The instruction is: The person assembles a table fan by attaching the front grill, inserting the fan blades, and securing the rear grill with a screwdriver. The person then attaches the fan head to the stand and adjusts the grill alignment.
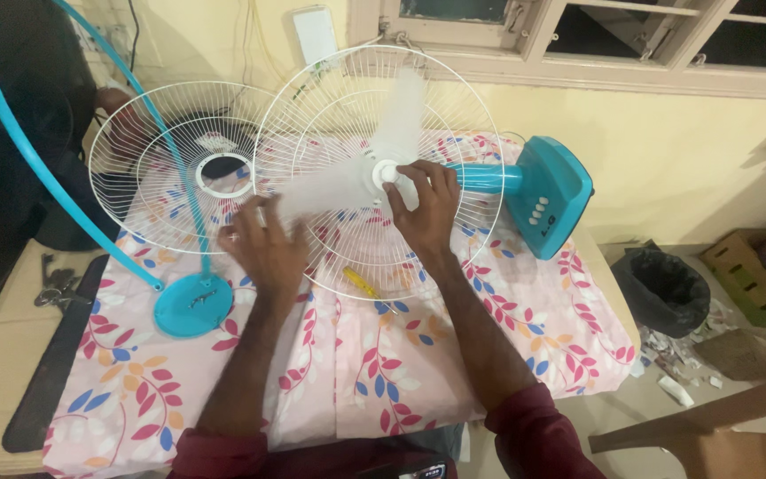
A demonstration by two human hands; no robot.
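Near the far edge of the surface (pixel 374 381) lies a table fan on its back: a white rear grille (pixel 454 115) with the translucent white blade (pixel 401 111) set over it, and the teal motor housing (pixel 547 195) pointing toward the right edge. The right hand (pixel 427 206) is curled over the white hub (pixel 387 173) at the blade's centre, fingers closed on it. The left hand (pixel 263 244) rests half-open on a blade lobe that reaches toward the left; it is blurred, so the exact grip cannot be told.

Judging by this, the blade is being seated or fastened on the shaft: one hand steadies the blade while the other works the hub. A next move would call for holding the blade from spinning and keeping the hub square on the shaft.

A yellow screwdriver (pixel 363 284) lies just under the grille's near rim. Toward the left edge sit the front grille (pixel 144 160), a teal rim band (pixel 11 133) arching over it, and a round teal cap (pixel 192 304). A flowered cloth (pixel 525 310) covers the surface. Off the right edge, on the floor, stands a black bin (pixel 667 288).
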